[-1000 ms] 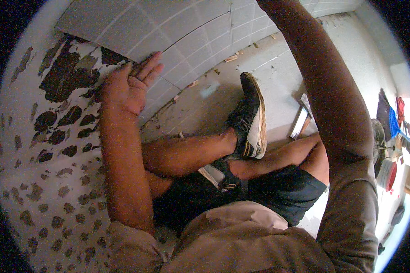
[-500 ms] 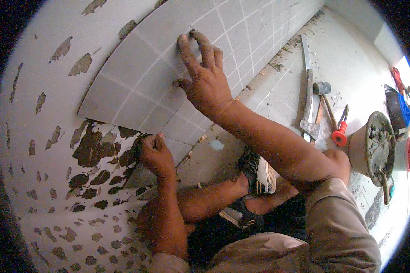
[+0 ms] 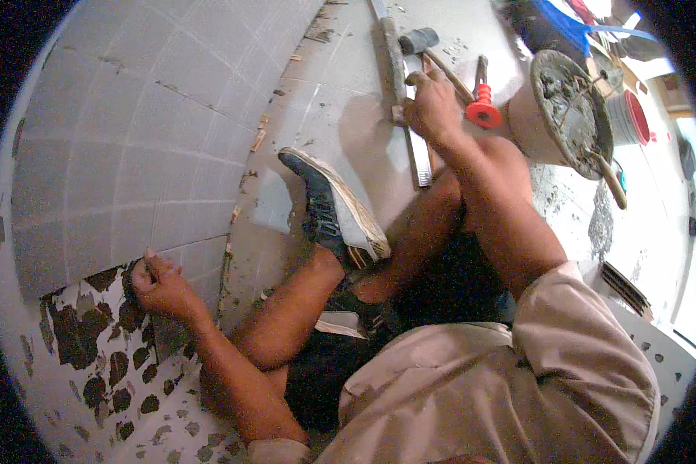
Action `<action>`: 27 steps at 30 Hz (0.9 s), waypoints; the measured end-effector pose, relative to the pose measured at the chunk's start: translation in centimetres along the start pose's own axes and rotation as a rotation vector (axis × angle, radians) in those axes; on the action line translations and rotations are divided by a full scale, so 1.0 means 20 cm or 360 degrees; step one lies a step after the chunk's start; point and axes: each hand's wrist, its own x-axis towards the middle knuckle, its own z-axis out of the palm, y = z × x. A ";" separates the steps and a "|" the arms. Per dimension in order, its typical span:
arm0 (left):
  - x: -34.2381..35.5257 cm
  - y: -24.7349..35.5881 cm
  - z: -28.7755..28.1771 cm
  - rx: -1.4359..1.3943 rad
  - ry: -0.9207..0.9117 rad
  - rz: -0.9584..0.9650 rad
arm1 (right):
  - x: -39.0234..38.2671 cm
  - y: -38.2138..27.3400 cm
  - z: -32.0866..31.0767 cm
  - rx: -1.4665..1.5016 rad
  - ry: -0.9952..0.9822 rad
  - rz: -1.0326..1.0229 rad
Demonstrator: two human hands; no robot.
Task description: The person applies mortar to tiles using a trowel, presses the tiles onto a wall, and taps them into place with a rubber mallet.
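Note:
My left hand (image 3: 161, 289) is at the lower edge of the grey tiled wall (image 3: 108, 174), beside the dark-patched, chipped bare wall (image 3: 81, 331). Its fingers are curled together with the thumb tip up; whatever they pinch is too small to tell. On the floor to the right, my right hand (image 3: 433, 104) reaches down over a cluster of tools, fingers curled. What it grips is hidden. Beneath and beside it lie a long metal straightedge (image 3: 417, 158) and a mallet (image 3: 419, 40) with a dark head. A chisel with a red round guard (image 3: 483, 110) lies just right of it.
A bucket of wet mortar (image 3: 564, 100) with a tool handle (image 3: 613, 184) over its rim stands at right, a white-and-red pail (image 3: 632, 117) behind it. My shoe (image 3: 340, 209) and bent legs fill the middle. Small wooden wedges (image 3: 260, 136) line the wall's foot.
My right hand has left the tile face and moved right, down to the tools on the floor. My left hand stays at the tile edge. The view has swung to the right.

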 end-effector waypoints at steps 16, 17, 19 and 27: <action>-0.35 0.19 0.02 -0.0366 -0.0278 -0.0239 | 0.57 0.64 0.33 -0.0025 -0.0585 0.0420; -0.43 0.24 0.12 -0.0509 -0.0450 -0.0379 | 0.67 0.83 0.33 0.0089 -0.0530 0.0558; -0.44 0.19 0.07 -0.0372 -0.0565 -0.0348 | 0.64 0.58 0.32 0.0496 -0.0694 0.0286; -0.68 0.62 0.34 -0.0356 -0.1179 -0.0117 | 0.51 0.11 -0.55 0.2261 -0.0267 -0.0073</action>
